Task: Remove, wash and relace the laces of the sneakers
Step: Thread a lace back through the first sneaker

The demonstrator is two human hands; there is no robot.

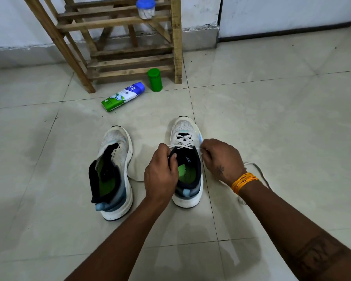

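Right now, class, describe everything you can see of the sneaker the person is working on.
The right-hand sneaker is white mesh with a grey-blue heel, dark collar and green insole. It stands upright on the tiled floor, toe pointing away. A white lace crosses its lower eyelets only. The left hand grips the tongue; the right hand pinches the lace beside it.

The fingertips of the left hand (160,171) and right hand (221,159) are hidden. Part of the lace (257,169) is covered by the right wrist. The rack (118,47) is cut off above.
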